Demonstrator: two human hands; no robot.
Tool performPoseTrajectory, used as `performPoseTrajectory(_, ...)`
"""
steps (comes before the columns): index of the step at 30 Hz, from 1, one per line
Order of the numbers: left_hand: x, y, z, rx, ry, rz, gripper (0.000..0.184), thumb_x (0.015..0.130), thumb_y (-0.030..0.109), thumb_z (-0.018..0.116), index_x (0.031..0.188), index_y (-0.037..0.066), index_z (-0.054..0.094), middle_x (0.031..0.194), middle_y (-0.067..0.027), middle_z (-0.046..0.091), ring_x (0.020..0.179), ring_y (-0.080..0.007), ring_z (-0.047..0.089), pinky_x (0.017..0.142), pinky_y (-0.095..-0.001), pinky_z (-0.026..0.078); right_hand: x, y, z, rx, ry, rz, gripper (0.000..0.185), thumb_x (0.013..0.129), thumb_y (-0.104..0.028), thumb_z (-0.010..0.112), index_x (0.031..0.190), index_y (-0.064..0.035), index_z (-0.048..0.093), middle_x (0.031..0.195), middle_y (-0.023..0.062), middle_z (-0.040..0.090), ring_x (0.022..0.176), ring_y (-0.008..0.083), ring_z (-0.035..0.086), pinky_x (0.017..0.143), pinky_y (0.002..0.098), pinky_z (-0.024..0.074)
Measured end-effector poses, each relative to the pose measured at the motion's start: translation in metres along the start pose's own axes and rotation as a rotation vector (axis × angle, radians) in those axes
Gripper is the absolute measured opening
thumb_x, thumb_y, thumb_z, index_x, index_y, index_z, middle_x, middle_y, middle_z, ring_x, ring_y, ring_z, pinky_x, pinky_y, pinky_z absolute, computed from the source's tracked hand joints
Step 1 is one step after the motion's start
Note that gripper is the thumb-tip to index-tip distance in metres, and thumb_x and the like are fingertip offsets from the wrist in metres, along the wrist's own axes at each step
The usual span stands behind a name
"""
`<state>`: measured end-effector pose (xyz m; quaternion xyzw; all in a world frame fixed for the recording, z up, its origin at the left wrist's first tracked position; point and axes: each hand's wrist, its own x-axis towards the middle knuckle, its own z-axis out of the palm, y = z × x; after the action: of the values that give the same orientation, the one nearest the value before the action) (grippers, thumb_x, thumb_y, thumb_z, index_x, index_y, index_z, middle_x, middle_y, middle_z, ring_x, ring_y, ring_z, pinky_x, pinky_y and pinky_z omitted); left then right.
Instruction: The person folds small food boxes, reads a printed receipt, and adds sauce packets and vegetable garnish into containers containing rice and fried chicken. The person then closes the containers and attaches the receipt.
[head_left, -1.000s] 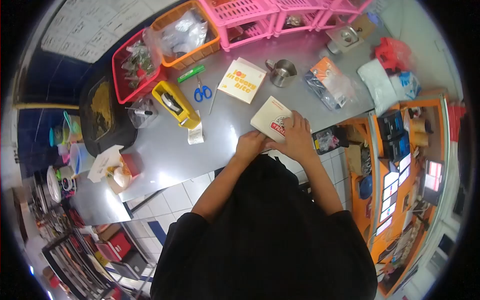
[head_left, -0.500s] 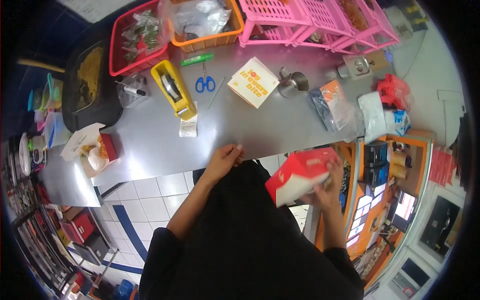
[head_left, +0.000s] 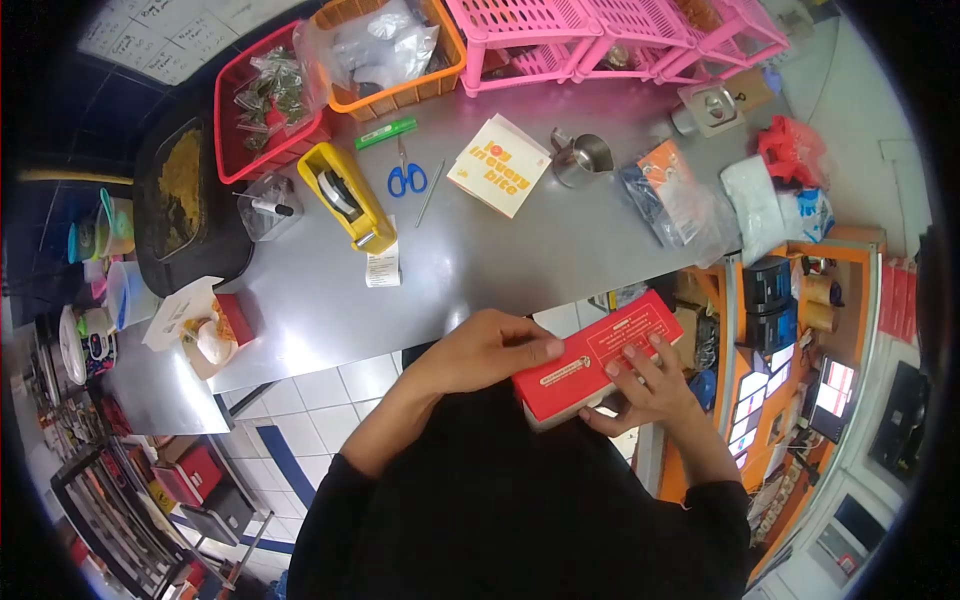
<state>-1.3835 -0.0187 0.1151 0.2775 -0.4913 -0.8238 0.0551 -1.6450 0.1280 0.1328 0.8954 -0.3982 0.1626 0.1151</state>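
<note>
A red and white cardboard box (head_left: 590, 358), printed with small white text, is tilted in front of my body beyond the table's front edge. My right hand (head_left: 652, 388) grips its right part, fingers on the red face and thumb underneath. At its left end, my left hand (head_left: 490, 350) has its thumb on the red face; its other fingers are partly hidden. Flat cards reading "joy in every bite" (head_left: 500, 165) lie on the metal table (head_left: 480, 260), beside a metal pitcher (head_left: 582, 158).
A yellow tape dispenser (head_left: 347, 197), receipt (head_left: 382, 266), blue scissors (head_left: 408, 180) and an open food box (head_left: 212, 335) are on the left. Red (head_left: 225, 130) and orange (head_left: 455, 75) baskets and pink racks (head_left: 530, 25) stand behind. Plastic bags (head_left: 755, 205) lie on the right.
The box has gone from flat on the table to raised and turned, its red side showing. My left hand, apart from it half a second ago, now touches its left end.
</note>
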Motion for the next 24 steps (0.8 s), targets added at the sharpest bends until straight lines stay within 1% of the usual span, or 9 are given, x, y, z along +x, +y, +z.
performPoseTrajectory(5, -0.014, 0.013, -0.001, 0.277, 0.261, -0.114, 0.027, 0.100, 0.025, 0.068, 0.100, -0.002, 0.072, 0.081, -0.0015, 0.069, 0.078, -0.0072, 0.058, 0.068, -0.0262, 0.049, 0.001, 0.000, 0.017, 0.068, -0.063, 0.003, 0.064, 0.074, -0.048, 0.082, 0.128, -0.0512, 0.048, 0.143, 0.0078, 0.042, 0.135, 0.0311, 0.043, 0.111, 0.0583, 0.0398)
performPoseTrajectory(9, -0.012, -0.026, -0.002, 0.221, 0.337, -0.004, 0.032, 0.102, 0.029, 0.064, 0.092, -0.002, 0.067, 0.074, -0.0002, 0.065, 0.074, -0.0063, 0.057, 0.065, -0.0271, 0.048, 0.008, -0.001, 0.027, 0.150, -0.029, 0.018, 0.053, 0.077, -0.046, 0.081, 0.123, -0.0477, 0.055, 0.142, 0.0089, 0.045, 0.135, 0.0325, 0.044, 0.109, 0.0583, 0.0418)
performPoseTrajectory(11, -0.005, -0.049, 0.003, -0.234, 0.588, 0.032, 0.035, 0.104, 0.030, 0.059, 0.088, -0.001, 0.062, 0.069, -0.0036, 0.063, 0.066, -0.0100, 0.060, 0.061, -0.0291, 0.049, 0.010, 0.002, 0.033, 0.198, -0.053, 0.090, 0.049, 0.078, -0.045, 0.081, 0.122, -0.0400, 0.060, 0.141, 0.0114, 0.047, 0.134, 0.0341, 0.044, 0.107, 0.0593, 0.0416)
performPoseTrajectory(12, -0.005, -0.054, -0.002, -0.039, 0.676, -0.019, 0.033, 0.105, 0.028, 0.057, 0.090, 0.000, 0.061, 0.067, -0.0063, 0.062, 0.063, -0.0141, 0.063, 0.060, -0.0325, 0.051, 0.010, 0.002, 0.039, 0.230, -0.050, 0.097, 0.048, 0.078, -0.044, 0.081, 0.121, -0.0374, 0.061, 0.140, 0.0122, 0.048, 0.134, 0.0346, 0.044, 0.107, 0.0596, 0.0415)
performPoseTrajectory(13, -0.008, -0.061, -0.010, 0.158, 0.776, -0.082, 0.030, 0.106, 0.027, 0.055, 0.091, 0.001, 0.059, 0.065, -0.0090, 0.062, 0.059, -0.0182, 0.066, 0.059, -0.0359, 0.053, -0.004, 0.002, 0.051, 0.241, -0.210, 0.308, 0.052, 0.076, -0.041, 0.082, 0.123, -0.0300, 0.062, 0.140, 0.0146, 0.049, 0.133, 0.0363, 0.045, 0.107, 0.0593, 0.0402)
performPoseTrajectory(16, -0.022, -0.109, -0.031, 0.152, 1.033, -0.020, 0.028, 0.104, 0.025, 0.056, 0.090, 0.001, 0.061, 0.065, -0.0117, 0.064, 0.059, -0.0241, 0.068, 0.059, -0.0381, 0.054, 0.021, 0.013, 0.061, 0.236, -0.425, 0.349, 0.069, 0.071, -0.033, 0.086, 0.130, -0.0102, 0.059, 0.144, 0.0242, 0.045, 0.132, 0.0420, 0.045, 0.111, 0.0572, 0.0350)
performPoseTrajectory(17, -0.030, -0.118, -0.036, 0.202, 1.088, 0.011, 0.025, 0.103, 0.021, 0.058, 0.092, -0.001, 0.062, 0.070, -0.0120, 0.067, 0.060, -0.0221, 0.069, 0.061, -0.0356, 0.055, 0.026, 0.014, 0.073, 0.271, -0.406, 0.286, 0.069, 0.071, -0.033, 0.086, 0.130, -0.0102, 0.059, 0.144, 0.0242, 0.045, 0.132, 0.0420, 0.045, 0.111, 0.0572, 0.0350)
performPoseTrajectory(22, -0.069, -0.157, -0.074, 0.424, 1.234, 0.000, 0.013, 0.097, 0.011, 0.064, 0.096, -0.002, 0.065, 0.081, -0.0129, 0.073, 0.068, -0.0195, 0.072, 0.066, -0.0328, 0.057, 0.022, 0.020, 0.134, 0.226, -0.431, 0.746, 0.085, 0.069, -0.034, 0.087, 0.142, -0.0107, 0.049, 0.146, 0.0320, 0.041, 0.136, 0.0499, 0.040, 0.113, 0.0577, 0.0322)
performPoseTrajectory(24, -0.071, -0.163, -0.085, 0.322, 1.246, 0.154, 0.012, 0.094, 0.010, 0.066, 0.098, 0.000, 0.064, 0.082, -0.0145, 0.073, 0.072, -0.0245, 0.073, 0.067, -0.0369, 0.057, 0.028, 0.016, 0.142, 0.199, -0.380, 0.850, 0.091, 0.069, -0.039, 0.087, 0.146, -0.0121, 0.046, 0.149, 0.0331, 0.038, 0.138, 0.0515, 0.037, 0.113, 0.0593, 0.0311)
